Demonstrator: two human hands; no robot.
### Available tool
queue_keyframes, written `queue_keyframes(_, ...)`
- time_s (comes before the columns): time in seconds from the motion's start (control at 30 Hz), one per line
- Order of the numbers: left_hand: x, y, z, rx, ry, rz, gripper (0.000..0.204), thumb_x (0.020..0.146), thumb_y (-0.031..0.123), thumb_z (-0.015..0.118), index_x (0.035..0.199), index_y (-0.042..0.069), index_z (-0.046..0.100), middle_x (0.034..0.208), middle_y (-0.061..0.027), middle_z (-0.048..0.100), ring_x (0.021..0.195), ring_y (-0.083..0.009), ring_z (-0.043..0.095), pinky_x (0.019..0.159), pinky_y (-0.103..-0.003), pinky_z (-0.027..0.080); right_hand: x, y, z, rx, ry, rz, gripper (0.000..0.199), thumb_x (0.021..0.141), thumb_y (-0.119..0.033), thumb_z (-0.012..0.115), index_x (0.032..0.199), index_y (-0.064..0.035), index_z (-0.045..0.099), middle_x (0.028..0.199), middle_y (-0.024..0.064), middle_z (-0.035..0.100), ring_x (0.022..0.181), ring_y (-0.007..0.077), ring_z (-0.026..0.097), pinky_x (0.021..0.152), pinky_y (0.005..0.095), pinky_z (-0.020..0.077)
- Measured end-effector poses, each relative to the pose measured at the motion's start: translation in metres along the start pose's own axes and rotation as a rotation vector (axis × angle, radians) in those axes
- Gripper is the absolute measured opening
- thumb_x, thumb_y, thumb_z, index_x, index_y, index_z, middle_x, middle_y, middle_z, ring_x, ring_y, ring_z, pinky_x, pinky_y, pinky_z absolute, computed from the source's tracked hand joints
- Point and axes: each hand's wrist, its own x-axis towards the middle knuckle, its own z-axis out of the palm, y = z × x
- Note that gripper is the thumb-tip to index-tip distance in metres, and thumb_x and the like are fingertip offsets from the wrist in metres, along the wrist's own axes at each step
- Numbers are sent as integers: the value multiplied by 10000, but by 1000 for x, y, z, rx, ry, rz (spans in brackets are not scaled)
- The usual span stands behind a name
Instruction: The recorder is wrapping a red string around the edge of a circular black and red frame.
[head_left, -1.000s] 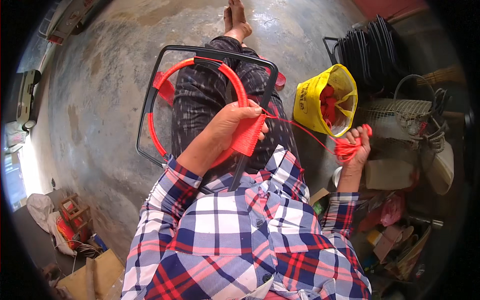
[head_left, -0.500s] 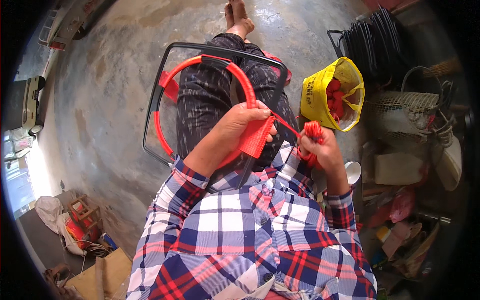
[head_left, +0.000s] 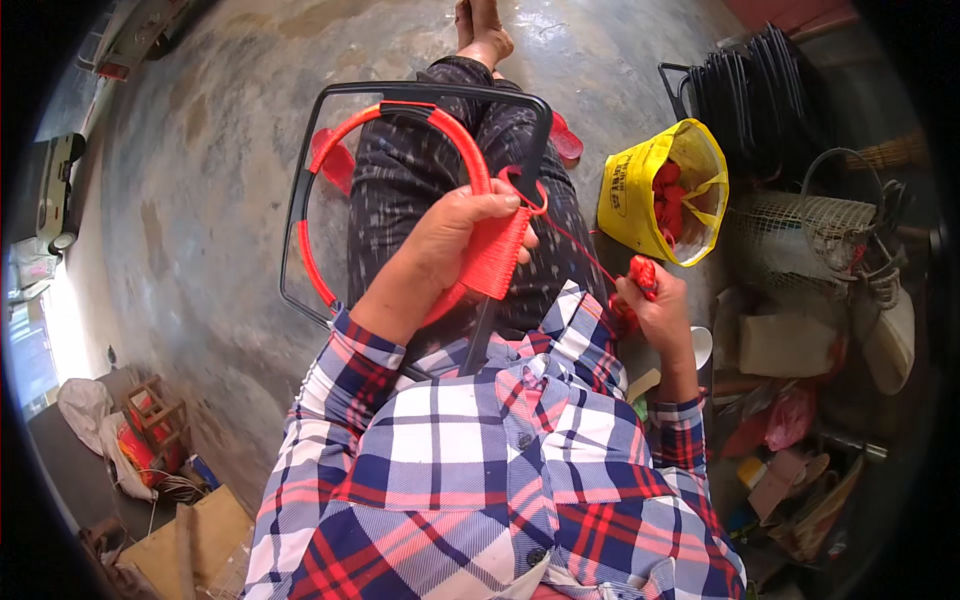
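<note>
- Holding much as it did half a second ago, the left hand (head_left: 462, 238) is clamped on the wrapped part of the red ring (head_left: 455, 140), at the block of red winding (head_left: 497, 255) under its fingers.
- The right hand (head_left: 652, 305) sat close against the winding half a second ago; it is now drawn out to the right and lower, fist closed on a small bundle of red cord (head_left: 643, 272).
- A thin red strand (head_left: 580, 248) runs taut from the winding down to that bundle; a small loop of it stands above the left thumb.
- The ring lies inside a black rounded-square frame (head_left: 400, 92) resting across the person's lap, over dark patterned trousers (head_left: 420, 170).
- Just right of the knee stands an open yellow bag (head_left: 650, 195) holding more red cord bundles, well clear of the strand.
- Behind the bag leans a stack of black frames (head_left: 755, 95); to the right sit a wire mesh basket (head_left: 810, 225) and mixed clutter.
- A cardboard piece (head_left: 195, 535) lies on the concrete floor (head_left: 210, 200) at lower left.
- The left palm hides the ring's lower right arc, and the plaid shirt (head_left: 480, 470) covers the frame's near edge.
- The clutter at right is too bent and dim to name.
</note>
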Motion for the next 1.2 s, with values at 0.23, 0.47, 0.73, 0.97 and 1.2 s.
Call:
queue_keyframes(0.23, 2, -3, -2, 29, -14, -31, 169, 866, 158, 640, 958, 57, 540, 782, -173, 664, 628, -243, 676, 583, -323, 578, -19, 61, -46, -462, 254, 152, 186, 817, -170, 714, 865, -26, 605, 633, 137, 566, 558, 159, 571, 558, 339, 455)
queue_keyframes(0.47, 3, -8, -1, 71, -4, -2, 188, 865, 175, 643, 964, 50, 544, 792, -169, 668, 648, -243, 681, 597, -322, 582, 28, -31, 32, 310, -23, 64, 349, 890, -124, 642, 1217, -15, 586, 733, -4, 589, 607, 60, 526, 529, 214, 416)
queue_keyframes(0.73, 4, -9, 3, 48, 47, -1, 193, 865, 150, 617, 1008, 59, 524, 769, -161, 648, 656, -252, 676, 580, -341, 575, 44, -30, 53, 332, -289, 54, 124, 884, -165, 675, 886, -54, 622, 615, -28, 547, 515, 54, 501, 480, 211, 393)
queue_keyframes(0.97, 8, -12, -5, 26, 16, -58, 161, 838, 126, 606, 969, 70, 531, 775, -159, 644, 674, -267, 678, 606, -377, 585, 63, -4, 40, 178, -32, -20, 264, 839, -141, 681, 1043, -9, 579, 866, 19, 605, 774, 76, 546, 673, 239, 449)
queue_keyframes(1.2, 4, -17, -4, 118, 59, 182, 333, 876, 196, 578, 1161, 31, 529, 1091, -97, 570, 916, -205, 614, 846, -328, 513, 100, -82, 26, -173, 61, -301, 359, 814, -67, 559, 1171, -39, 532, 923, 111, 625, 809, 210, 630, 710, 325, 495)
